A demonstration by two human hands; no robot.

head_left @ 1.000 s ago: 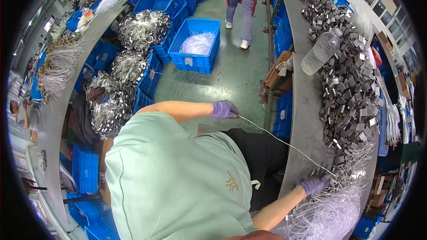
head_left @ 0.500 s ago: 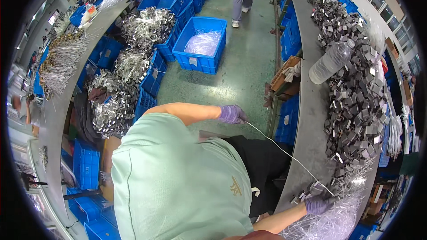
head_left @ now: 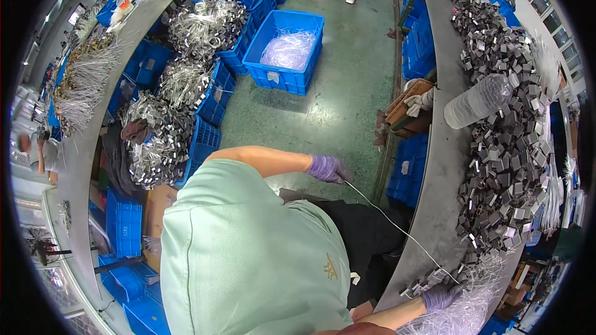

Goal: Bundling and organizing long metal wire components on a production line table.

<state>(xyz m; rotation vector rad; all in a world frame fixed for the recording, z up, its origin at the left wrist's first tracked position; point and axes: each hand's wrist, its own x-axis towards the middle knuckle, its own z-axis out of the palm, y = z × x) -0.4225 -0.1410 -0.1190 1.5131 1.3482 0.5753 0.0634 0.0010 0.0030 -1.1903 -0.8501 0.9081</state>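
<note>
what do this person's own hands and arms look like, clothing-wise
The left hand and right hand both wear purple gloves reaching the wrists, with darker, greyish fingers. The forearms are bare. The pale green top has a short left sleeve; the right sleeve cannot be made out.

My gloves (head_left: pixel 328 169) are purple, my shirt (head_left: pixel 248 242) is pale green (gold mark (head_left: pixel 330 267) too), the wire (head_left: pixel 404 232) is white, the desk (head_left: pixel 434 195) grey.

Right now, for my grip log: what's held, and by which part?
The purple-gloved left hand holds a thin white cable by one visible end; the other reaches the purple-gloved right hand, its grip unclear.
</note>
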